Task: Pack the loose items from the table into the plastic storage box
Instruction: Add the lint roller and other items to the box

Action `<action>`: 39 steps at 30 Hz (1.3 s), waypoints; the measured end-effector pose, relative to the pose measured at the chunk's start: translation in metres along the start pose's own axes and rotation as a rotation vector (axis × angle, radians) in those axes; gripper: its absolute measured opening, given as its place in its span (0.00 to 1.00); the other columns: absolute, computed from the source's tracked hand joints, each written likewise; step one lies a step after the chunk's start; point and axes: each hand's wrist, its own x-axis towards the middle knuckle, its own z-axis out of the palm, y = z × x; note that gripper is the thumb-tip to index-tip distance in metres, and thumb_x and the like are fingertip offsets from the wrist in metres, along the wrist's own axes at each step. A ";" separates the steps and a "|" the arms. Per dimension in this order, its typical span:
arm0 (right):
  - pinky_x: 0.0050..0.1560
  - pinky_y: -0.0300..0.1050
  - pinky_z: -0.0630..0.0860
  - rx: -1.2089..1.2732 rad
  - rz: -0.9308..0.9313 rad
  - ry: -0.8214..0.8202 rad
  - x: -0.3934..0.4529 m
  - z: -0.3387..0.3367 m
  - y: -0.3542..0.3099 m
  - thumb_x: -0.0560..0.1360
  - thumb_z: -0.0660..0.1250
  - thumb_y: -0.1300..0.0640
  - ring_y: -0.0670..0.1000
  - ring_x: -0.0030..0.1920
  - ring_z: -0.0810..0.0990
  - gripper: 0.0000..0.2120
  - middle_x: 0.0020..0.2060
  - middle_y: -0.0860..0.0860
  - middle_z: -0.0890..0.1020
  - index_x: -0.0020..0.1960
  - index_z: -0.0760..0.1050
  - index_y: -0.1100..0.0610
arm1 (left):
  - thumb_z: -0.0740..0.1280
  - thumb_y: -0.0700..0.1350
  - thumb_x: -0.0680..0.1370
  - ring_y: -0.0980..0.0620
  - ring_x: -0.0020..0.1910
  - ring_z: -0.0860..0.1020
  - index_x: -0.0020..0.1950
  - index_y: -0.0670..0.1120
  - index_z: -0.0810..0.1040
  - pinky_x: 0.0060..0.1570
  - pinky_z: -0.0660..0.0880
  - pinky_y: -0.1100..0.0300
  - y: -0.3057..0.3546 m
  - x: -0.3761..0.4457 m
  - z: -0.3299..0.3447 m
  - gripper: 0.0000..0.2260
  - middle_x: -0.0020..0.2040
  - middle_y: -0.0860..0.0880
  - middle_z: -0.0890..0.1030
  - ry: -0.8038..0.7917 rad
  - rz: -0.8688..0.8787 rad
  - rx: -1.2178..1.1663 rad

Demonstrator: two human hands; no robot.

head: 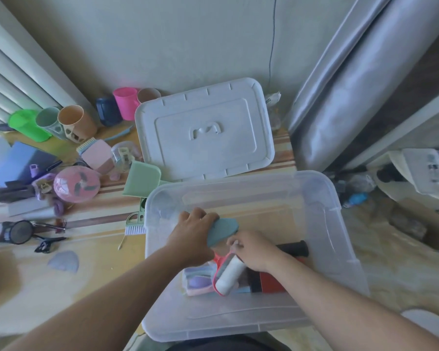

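Inside one box (pixel 335 224), two hands (pixel 193 230) (pixel 254 249) work.

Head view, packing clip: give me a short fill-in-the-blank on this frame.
1. The left hand grips a teal item over the ____ storage box.
2. The white lid lies ____ the box.
3. The pink cup stands on the ____.

Missing: clear plastic; behind; table
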 end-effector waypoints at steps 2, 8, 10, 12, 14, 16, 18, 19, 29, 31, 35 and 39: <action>0.52 0.43 0.75 0.081 0.060 0.206 -0.003 -0.011 0.011 0.79 0.66 0.58 0.50 0.54 0.82 0.10 0.53 0.47 0.85 0.55 0.83 0.49 | 0.75 0.53 0.69 0.42 0.62 0.71 0.76 0.55 0.65 0.64 0.69 0.53 0.001 0.001 0.008 0.37 0.66 0.47 0.71 -0.164 0.003 0.109; 0.68 0.52 0.72 -0.117 -0.197 0.179 -0.015 -0.028 0.022 0.72 0.72 0.48 0.53 0.66 0.72 0.26 0.66 0.45 0.78 0.70 0.75 0.46 | 0.73 0.51 0.71 0.43 0.62 0.67 0.75 0.58 0.66 0.65 0.71 0.49 0.018 0.012 0.032 0.33 0.64 0.48 0.67 -0.065 0.044 0.032; 0.65 0.56 0.73 -0.273 -0.226 0.150 -0.012 -0.028 0.024 0.71 0.72 0.43 0.54 0.67 0.70 0.30 0.68 0.44 0.76 0.72 0.72 0.45 | 0.73 0.49 0.71 0.45 0.62 0.66 0.75 0.56 0.67 0.66 0.71 0.49 0.029 0.022 0.038 0.33 0.65 0.48 0.67 -0.008 0.089 -0.019; 0.65 0.57 0.74 -0.390 -0.225 0.212 -0.009 -0.031 0.031 0.73 0.74 0.46 0.55 0.69 0.70 0.30 0.70 0.45 0.74 0.73 0.71 0.47 | 0.74 0.50 0.70 0.44 0.66 0.66 0.77 0.54 0.65 0.68 0.70 0.47 0.038 0.032 0.044 0.37 0.69 0.48 0.68 -0.002 0.089 -0.142; 0.65 0.56 0.74 -0.428 -0.209 0.259 -0.009 -0.036 0.042 0.76 0.73 0.53 0.56 0.69 0.71 0.28 0.70 0.46 0.74 0.74 0.71 0.47 | 0.73 0.53 0.72 0.45 0.67 0.70 0.78 0.53 0.65 0.68 0.70 0.47 0.047 0.039 0.050 0.36 0.71 0.48 0.72 -0.029 0.088 -0.305; 0.62 0.54 0.77 -0.344 -0.143 0.271 -0.011 -0.042 0.054 0.78 0.70 0.56 0.55 0.67 0.75 0.25 0.68 0.46 0.77 0.73 0.72 0.45 | 0.67 0.52 0.79 0.49 0.58 0.78 0.73 0.52 0.71 0.60 0.77 0.51 0.057 0.043 0.057 0.22 0.62 0.47 0.80 -0.005 0.080 -0.465; 0.58 0.55 0.79 -0.250 -0.089 0.248 -0.013 -0.048 0.063 0.78 0.70 0.54 0.54 0.63 0.78 0.24 0.65 0.46 0.79 0.72 0.70 0.43 | 0.59 0.51 0.85 0.51 0.42 0.82 0.67 0.50 0.74 0.44 0.82 0.52 0.065 0.047 0.060 0.13 0.50 0.47 0.82 0.063 -0.011 -0.591; 0.58 0.55 0.79 -0.225 -0.086 0.217 -0.014 -0.049 0.065 0.77 0.71 0.53 0.53 0.63 0.78 0.26 0.65 0.46 0.78 0.73 0.69 0.41 | 0.58 0.51 0.86 0.50 0.38 0.82 0.67 0.50 0.72 0.35 0.81 0.56 0.068 0.049 0.062 0.12 0.49 0.46 0.81 0.073 -0.076 -0.650; 0.51 0.53 0.80 -0.514 0.091 -0.032 -0.033 -0.044 0.079 0.67 0.75 0.52 0.55 0.58 0.76 0.19 0.53 0.47 0.72 0.54 0.70 0.47 | 0.56 0.63 0.84 0.47 0.44 0.84 0.53 0.49 0.80 0.49 0.81 0.49 0.061 0.054 0.067 0.21 0.48 0.46 0.84 -0.181 -0.060 -0.491; 0.53 0.53 0.78 -0.628 0.061 -0.101 -0.045 -0.037 0.086 0.68 0.75 0.54 0.56 0.60 0.71 0.20 0.55 0.49 0.70 0.55 0.71 0.48 | 0.56 0.65 0.81 0.48 0.50 0.81 0.56 0.53 0.81 0.54 0.77 0.52 0.048 0.049 0.067 0.21 0.54 0.48 0.84 -0.220 -0.003 -0.249; 0.55 0.53 0.77 -0.611 0.083 -0.200 -0.057 -0.026 0.086 0.70 0.80 0.54 0.58 0.61 0.71 0.26 0.60 0.52 0.70 0.62 0.69 0.48 | 0.57 0.70 0.78 0.45 0.59 0.77 0.71 0.62 0.71 0.60 0.74 0.49 0.036 0.029 0.060 0.24 0.65 0.46 0.78 -0.381 -0.019 -0.088; 0.52 0.52 0.76 -0.556 0.100 -0.220 -0.053 -0.035 0.070 0.65 0.83 0.45 0.55 0.56 0.72 0.27 0.56 0.48 0.71 0.55 0.70 0.45 | 0.63 0.69 0.78 0.38 0.71 0.73 0.82 0.61 0.51 0.67 0.71 0.46 0.036 0.009 0.058 0.37 0.80 0.42 0.63 -0.462 -0.015 -0.051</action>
